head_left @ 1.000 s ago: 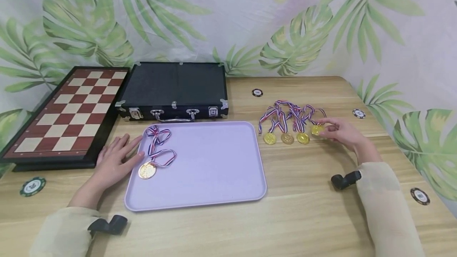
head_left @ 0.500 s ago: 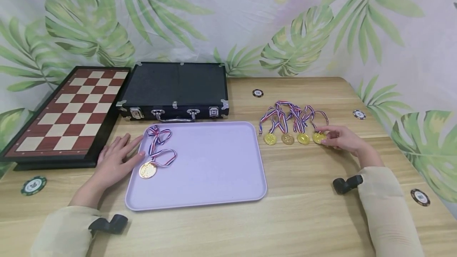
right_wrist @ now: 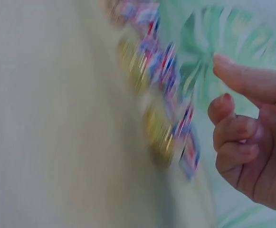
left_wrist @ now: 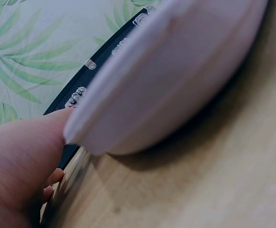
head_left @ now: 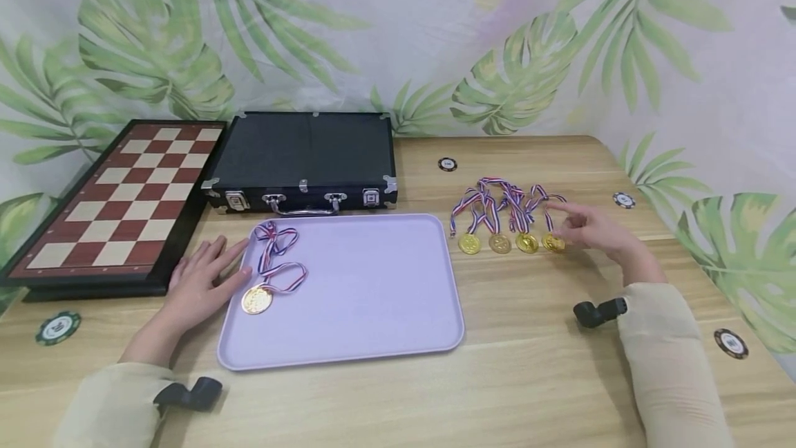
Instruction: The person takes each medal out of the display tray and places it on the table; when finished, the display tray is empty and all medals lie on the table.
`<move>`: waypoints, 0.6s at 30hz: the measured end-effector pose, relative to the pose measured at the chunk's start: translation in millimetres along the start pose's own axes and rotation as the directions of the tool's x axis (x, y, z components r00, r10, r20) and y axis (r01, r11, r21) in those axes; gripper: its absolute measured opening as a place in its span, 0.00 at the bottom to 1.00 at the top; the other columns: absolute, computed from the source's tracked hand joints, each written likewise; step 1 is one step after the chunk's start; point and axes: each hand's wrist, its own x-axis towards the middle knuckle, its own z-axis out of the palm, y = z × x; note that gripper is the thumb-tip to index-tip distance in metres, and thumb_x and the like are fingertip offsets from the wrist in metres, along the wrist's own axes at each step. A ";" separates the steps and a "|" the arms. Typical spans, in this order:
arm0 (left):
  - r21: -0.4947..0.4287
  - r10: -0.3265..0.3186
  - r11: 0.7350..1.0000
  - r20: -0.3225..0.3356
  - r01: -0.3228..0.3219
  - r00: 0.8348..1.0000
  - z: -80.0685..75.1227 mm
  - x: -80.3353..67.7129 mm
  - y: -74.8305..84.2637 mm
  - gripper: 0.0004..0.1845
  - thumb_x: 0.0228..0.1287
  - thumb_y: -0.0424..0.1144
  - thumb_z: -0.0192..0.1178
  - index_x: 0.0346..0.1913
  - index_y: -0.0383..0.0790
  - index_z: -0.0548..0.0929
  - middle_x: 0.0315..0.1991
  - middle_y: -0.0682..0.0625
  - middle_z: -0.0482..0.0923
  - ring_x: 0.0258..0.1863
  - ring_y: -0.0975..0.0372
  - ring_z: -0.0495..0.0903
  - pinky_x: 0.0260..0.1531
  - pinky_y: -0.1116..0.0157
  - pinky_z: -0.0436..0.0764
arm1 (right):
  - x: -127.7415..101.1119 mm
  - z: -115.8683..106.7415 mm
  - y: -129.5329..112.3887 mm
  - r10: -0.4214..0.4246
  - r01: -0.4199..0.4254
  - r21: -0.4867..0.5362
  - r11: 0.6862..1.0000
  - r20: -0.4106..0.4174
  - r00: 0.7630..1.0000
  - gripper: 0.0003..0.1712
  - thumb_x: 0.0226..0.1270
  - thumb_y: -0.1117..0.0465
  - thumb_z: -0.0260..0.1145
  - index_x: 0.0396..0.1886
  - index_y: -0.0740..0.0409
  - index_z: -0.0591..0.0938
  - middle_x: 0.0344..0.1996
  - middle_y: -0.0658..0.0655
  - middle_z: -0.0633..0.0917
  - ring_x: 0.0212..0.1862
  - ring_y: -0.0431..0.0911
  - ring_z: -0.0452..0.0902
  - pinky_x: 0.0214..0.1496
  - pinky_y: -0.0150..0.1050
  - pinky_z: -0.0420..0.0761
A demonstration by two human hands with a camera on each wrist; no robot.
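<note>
My left hand (head_left: 208, 274) lies flat on the wooden table, its fingers touching the left edge of a lilac tray (head_left: 373, 296). On the tray lies a gold medal (head_left: 256, 299) with a red, white and blue ribbon. To the right of the tray, several gold medals (head_left: 499, 243) lie in a row with tangled ribbons. My right hand (head_left: 581, 227) hovers just above the rightmost medal (head_left: 553, 243), fingers loose and holding nothing. The left wrist view shows my palm (left_wrist: 19, 161) against the tray's rim (left_wrist: 176, 71). The right wrist view is blurred, showing loosely curled fingers (right_wrist: 242, 137) beside the medals (right_wrist: 161, 137).
A chessboard (head_left: 118, 192) sits at the left and a closed black case (head_left: 305, 151) behind the tray. Poker chips lie scattered: one (head_left: 448, 164) behind the medals, one (head_left: 624, 200) to their right, one (head_left: 730, 342) near the right edge, one (head_left: 57, 327) front left.
My right hand drew the rightmost medal nearer into line with the others, then let go and lifted off it. The left hand has stayed put.
</note>
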 end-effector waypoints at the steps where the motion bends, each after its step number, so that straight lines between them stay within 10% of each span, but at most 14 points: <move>1: 0.000 0.000 1.000 -0.002 0.000 1.000 -0.1 -0.7 -0.5 0.31 0.60 0.53 0.48 0.64 0.45 0.59 0.61 0.30 0.47 0.62 0.42 0.38 0.53 0.44 0.30 | 2.9 1.7 -8.5 -0.028 0.028 0.021 0.999 0.002 1.000 0.34 0.56 0.64 0.61 0.62 0.59 0.60 0.24 0.59 0.73 0.19 0.40 0.64 0.19 0.34 0.67; 8: -0.004 -0.008 1.000 -0.002 0.008 1.000 -0.4 -4.1 -2.3 0.31 0.60 0.53 0.48 0.64 0.45 0.59 0.62 0.30 0.47 0.62 0.43 0.37 0.53 0.44 0.30 | 31.8 40.4 -84.9 -0.185 0.184 0.081 0.980 0.007 0.983 0.33 0.56 0.63 0.62 0.61 0.58 0.62 0.31 0.62 0.76 0.29 0.43 0.71 0.29 0.35 0.73; 18: 0.004 -0.014 1.000 0.008 0.014 1.000 -1.1 -1.1 1.4 0.31 0.60 0.54 0.47 0.64 0.44 0.58 0.62 0.31 0.47 0.62 0.43 0.37 0.53 0.44 0.29 | 73.3 154.4 -168.7 -0.397 0.353 0.221 0.909 0.208 0.894 0.28 0.54 0.69 0.62 0.57 0.61 0.67 0.30 0.59 0.79 0.30 0.51 0.75 0.33 0.48 0.75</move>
